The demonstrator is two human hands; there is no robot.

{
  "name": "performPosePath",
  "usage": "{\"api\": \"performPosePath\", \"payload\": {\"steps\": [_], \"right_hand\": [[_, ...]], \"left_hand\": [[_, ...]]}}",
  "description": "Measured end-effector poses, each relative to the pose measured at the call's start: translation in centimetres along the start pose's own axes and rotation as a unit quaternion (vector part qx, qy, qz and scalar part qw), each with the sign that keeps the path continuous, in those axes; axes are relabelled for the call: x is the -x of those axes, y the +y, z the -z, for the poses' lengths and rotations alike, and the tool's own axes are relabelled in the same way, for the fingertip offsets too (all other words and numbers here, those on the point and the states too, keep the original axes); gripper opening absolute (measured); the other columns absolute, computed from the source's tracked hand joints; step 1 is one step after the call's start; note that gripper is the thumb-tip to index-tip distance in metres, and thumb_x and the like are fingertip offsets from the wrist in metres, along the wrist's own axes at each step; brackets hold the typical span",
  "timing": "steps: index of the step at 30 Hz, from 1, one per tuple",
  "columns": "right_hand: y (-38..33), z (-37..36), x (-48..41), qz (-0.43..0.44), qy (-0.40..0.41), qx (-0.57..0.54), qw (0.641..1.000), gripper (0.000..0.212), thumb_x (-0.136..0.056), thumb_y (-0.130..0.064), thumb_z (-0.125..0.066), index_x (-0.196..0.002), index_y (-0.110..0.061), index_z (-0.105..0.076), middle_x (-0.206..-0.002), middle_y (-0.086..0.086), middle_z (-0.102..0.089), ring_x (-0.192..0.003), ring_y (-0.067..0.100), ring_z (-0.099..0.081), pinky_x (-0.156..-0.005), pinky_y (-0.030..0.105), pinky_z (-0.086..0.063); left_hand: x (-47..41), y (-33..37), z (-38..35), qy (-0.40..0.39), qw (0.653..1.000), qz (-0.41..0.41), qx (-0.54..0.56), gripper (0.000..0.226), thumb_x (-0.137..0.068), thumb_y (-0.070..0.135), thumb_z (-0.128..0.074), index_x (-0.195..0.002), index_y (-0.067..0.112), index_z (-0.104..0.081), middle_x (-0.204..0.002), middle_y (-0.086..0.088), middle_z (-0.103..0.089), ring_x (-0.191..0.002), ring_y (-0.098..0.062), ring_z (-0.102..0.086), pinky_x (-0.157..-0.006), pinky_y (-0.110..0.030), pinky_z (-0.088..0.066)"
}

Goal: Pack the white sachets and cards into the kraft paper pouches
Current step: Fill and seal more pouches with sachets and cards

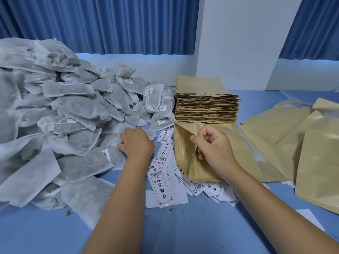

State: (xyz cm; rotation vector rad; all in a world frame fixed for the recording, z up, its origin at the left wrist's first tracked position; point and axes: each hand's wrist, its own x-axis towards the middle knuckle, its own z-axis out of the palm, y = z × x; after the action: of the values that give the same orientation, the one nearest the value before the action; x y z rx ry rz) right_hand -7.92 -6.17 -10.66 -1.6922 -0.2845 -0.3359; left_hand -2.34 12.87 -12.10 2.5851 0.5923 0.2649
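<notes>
Packing looks far from finished: the right hand (212, 145) pinches open a kraft pouch (183, 153) on the counter (201, 226), while the left hand (136, 142) lies on the big sachet pile (64, 107), grip unclear, beside loose cards (163, 180) and stacked unused pouches (207, 107).

The sachets (64, 107) are showing up as matt white non-woven fabric, fuzzy and faintly see-through; the cards (161, 189) are looking like smooth white printed paper; the open pouch (185, 149) is showing matt brown kraft paper outside and a glossy film lining catching light inside; the stacked pouches (207, 107) are reading dull and papery; the table cover (201, 226) is looking smooth and blue; the curtain (91, 24) is hanging as pleated blue cloth.
</notes>
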Motion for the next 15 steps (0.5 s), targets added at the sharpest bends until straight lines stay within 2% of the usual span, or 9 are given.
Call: {"api": "performPosePath", "payload": {"steps": [2, 4, 6, 8, 10, 13, 14, 15], "right_hand": [[-0.1, 0.0, 0.0, 0.000, 0.003, 0.000, 1.000, 0.027, -0.088, 0.000, -0.062, -0.068, -0.004, -0.044, -0.050, 0.000, -0.045, -0.039, 0.011, -0.046, -0.044, 0.021, -0.040], [-0.1, 0.0, 0.0, 0.000, 0.005, 0.000, 1.000, 0.026, -0.088, 0.001, -0.062, -0.069, -0.002, -0.044, -0.051, 0.004, -0.045, -0.039, 0.011, -0.046, -0.044, 0.022, -0.041], [-0.2, 0.0, 0.0, 0.002, 0.007, -0.002, 1.000, 0.026, -0.088, 0.001, -0.062, -0.069, -0.002, -0.044, -0.052, 0.005, -0.045, -0.039, 0.011, -0.046, -0.045, 0.022, -0.041], [-0.2, 0.1, 0.1, 0.005, 0.014, -0.008, 1.000, 0.027, -0.089, 0.001, -0.062, -0.069, -0.002, -0.044, -0.052, 0.006, -0.045, -0.039, 0.011, -0.046, -0.044, 0.022, -0.040], [-0.2, 0.2, 0.1, 0.008, 0.038, -0.019, 0.999, 0.028, -0.089, 0.001, -0.061, -0.068, -0.003, -0.044, -0.050, 0.006, -0.045, -0.039, 0.012, -0.045, -0.043, 0.021, -0.040], [-0.2, 0.4, -0.2, 0.008, 0.072, -0.044, 0.996, 0.028, -0.089, 0.000, -0.062, -0.068, -0.005, -0.045, -0.047, 0.002, -0.045, -0.038, 0.012, -0.044, -0.041, 0.020, -0.038], [-0.3, 0.5, -0.3, 0.006, 0.077, -0.052, 0.996, 0.028, -0.090, 0.000, -0.062, -0.068, -0.005, -0.045, -0.047, 0.001, -0.045, -0.038, 0.012, -0.043, -0.040, 0.020, -0.038], [-0.3, 0.6, -0.3, 0.004, 0.079, -0.059, 0.995, 0.028, -0.089, 0.000, -0.062, -0.067, -0.006, -0.045, -0.046, -0.001, -0.045, -0.038, 0.012, -0.043, -0.040, 0.020, -0.038]], "left_hand": [[-0.3, -0.3, 0.0, 0.019, 1.000, 0.003, 0.020, 0.033, -0.090, 0.022, -0.059, -0.122, 0.015, -0.056, -0.133, -0.012, -0.045, -0.127, -0.032, -0.036, -0.102, -0.045, -0.032], [-0.5, -0.4, 0.1, 0.037, 0.997, -0.015, 0.062, 0.024, -0.093, 0.027, -0.056, -0.110, 0.011, -0.060, -0.120, -0.012, -0.056, -0.117, -0.033, -0.047, -0.097, -0.043, -0.040], [-0.2, 0.1, 0.8, 0.010, 0.974, -0.045, 0.221, 0.018, -0.091, 0.028, -0.058, -0.082, 0.013, -0.059, -0.087, -0.008, -0.064, -0.087, -0.029, -0.058, -0.076, -0.035, -0.047], [0.5, 1.1, 2.1, -0.078, 0.899, -0.030, 0.431, 0.022, -0.085, 0.024, -0.061, -0.065, 0.018, -0.054, -0.058, 0.001, -0.057, -0.060, -0.019, -0.052, -0.055, -0.025, -0.040], [1.3, 1.8, 3.1, -0.180, 0.826, -0.022, 0.534, 0.017, -0.083, 0.017, -0.062, -0.066, 0.017, -0.059, -0.053, 0.004, -0.057, -0.051, -0.011, -0.054, -0.046, -0.020, -0.041], [2.3, 2.3, 3.4, -0.344, 0.782, -0.076, 0.514, 0.021, -0.086, 0.009, -0.061, -0.066, 0.016, -0.065, -0.057, 0.003, -0.060, -0.050, -0.007, -0.058, -0.044, -0.017, -0.046], [2.5, 2.5, 3.2, -0.377, 0.772, -0.080, 0.505, 0.018, -0.087, 0.008, -0.061, -0.071, 0.015, -0.066, -0.063, 0.001, -0.063, -0.055, -0.008, -0.060, -0.049, -0.019, -0.050], [2.7, 2.7, 2.8, -0.383, 0.776, -0.077, 0.495, 0.012, -0.088, 0.008, -0.060, -0.077, 0.012, -0.066, -0.069, -0.002, -0.065, -0.059, -0.010, -0.061, -0.055, -0.020, -0.053]]}}
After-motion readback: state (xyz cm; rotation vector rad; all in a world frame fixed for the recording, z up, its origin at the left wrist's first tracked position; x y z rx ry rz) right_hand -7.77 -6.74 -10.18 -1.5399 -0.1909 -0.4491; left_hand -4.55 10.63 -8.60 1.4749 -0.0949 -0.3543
